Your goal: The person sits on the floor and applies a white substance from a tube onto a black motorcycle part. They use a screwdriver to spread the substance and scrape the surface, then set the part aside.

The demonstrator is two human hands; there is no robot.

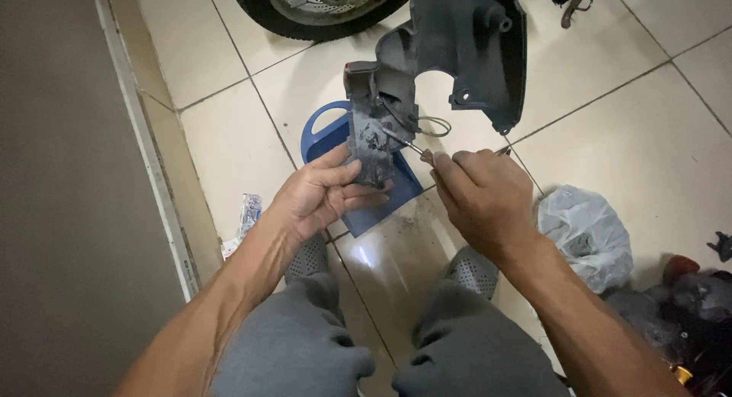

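Note:
My left hand [316, 192] grips the lower end of a dirty dark grey plastic motorcycle cover [457, 42], a long curved panel that reaches up and to the right. My right hand [484, 199] is closed around a thin metal tool [402, 141], likely a screwdriver. The tool's tip touches the grimy narrow part of the cover [372, 134], just above my left thumb. A thin wire loop [435, 126] hangs off the panel beside the tool.
A blue plastic tray with a handle [324, 134] lies on the tiled floor under the panel. A motorcycle wheel [316, 12] stands at the top. A crumpled clear plastic bag [583, 233] and dark parts [686, 298] lie at right. A wall [69, 176] runs along the left.

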